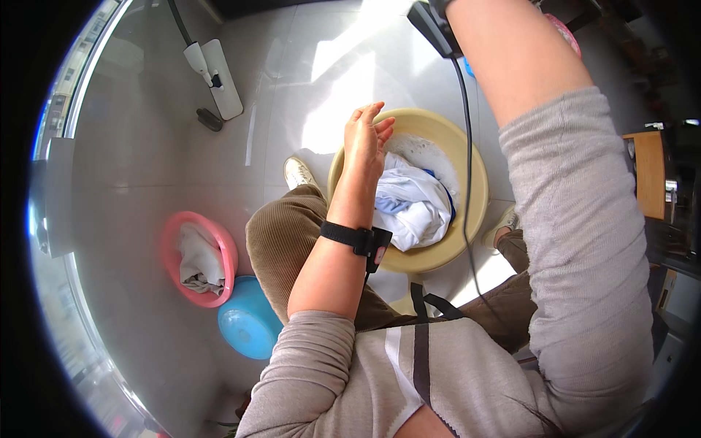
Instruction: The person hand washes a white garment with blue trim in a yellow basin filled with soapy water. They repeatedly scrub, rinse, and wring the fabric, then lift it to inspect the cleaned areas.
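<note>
My left hand point(366, 134) is held over the left side of a yellow plastic basin point(477, 219), its fingers loosely curled and apart with nothing in them. Whether it touches the rim cannot be told. In the basin, white wet cloth point(413, 202) with light and dark blue parts lies bunched beside soapy foam point(432, 156). My right hand is out of view beyond the top edge; only its raised forearm point(526, 55) shows, with a black device point(430, 27) strapped near the wrist. From this device a black cable point(466, 131) hangs across the basin.
At left, a pink basin point(229, 246) holds greyish cloth point(200, 257), beside a blue basin point(249, 323). A white flat mop point(222, 82) stands on the grey tiled floor point(274, 65). My knees flank the yellow basin. A wooden panel point(649, 175) is at right.
</note>
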Tool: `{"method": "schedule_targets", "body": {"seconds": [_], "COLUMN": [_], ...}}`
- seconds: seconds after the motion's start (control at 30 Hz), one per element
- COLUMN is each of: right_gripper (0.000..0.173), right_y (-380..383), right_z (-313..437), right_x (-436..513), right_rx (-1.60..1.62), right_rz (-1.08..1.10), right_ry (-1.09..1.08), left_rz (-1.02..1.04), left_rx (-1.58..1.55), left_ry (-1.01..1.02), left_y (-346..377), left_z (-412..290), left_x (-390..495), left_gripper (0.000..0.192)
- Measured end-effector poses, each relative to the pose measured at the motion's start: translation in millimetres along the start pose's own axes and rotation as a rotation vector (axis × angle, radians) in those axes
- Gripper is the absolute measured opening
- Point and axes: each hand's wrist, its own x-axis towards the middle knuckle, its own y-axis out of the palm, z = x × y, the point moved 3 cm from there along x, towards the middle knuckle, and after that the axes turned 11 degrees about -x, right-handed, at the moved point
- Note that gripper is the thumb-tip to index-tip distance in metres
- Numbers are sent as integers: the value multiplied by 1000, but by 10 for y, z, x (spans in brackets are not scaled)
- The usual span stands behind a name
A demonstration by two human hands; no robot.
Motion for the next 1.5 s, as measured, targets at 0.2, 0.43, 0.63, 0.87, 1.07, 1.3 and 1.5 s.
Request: {"method": "schedule_targets", "body": {"seconds": [0.2, 0.43, 0.63, 0.87, 1.07, 1.3, 1.5], "right_gripper": [28, 24, 59, 24, 24, 22, 21], "right_y": [-172, 1177, 2044, 2173, 1722, 1497, 1524], "right_z": [-1037, -1036, 193, 962, 1535, 1623, 1347], "right_x": [-898, -2919, -3594, -3852, -3684, -3701, -3638], "right_rx": [-165, -20, 430, 508, 751, 830, 766], "right_rz": [-40, 554, 1169, 1149, 892, 742, 686], "right_ry": [407, 407, 25, -17, -137, 1, 21], "left_rz": [80, 365, 276, 267, 316, 481, 508], "left_rx": [11, 142, 299, 547, 671, 666, 694], "left_ry": [34, 226, 233, 320, 378, 463, 309], "left_y": [315, 1236, 1669, 1993, 2418, 2745, 2731], "left_z": [-222, -688, -510, -479, -717, -773, -211], "left_x": [-199, -450, -595, -824, -1009, -1117, -852], "left_gripper": [26, 23, 26, 29, 31, 30, 34]}}
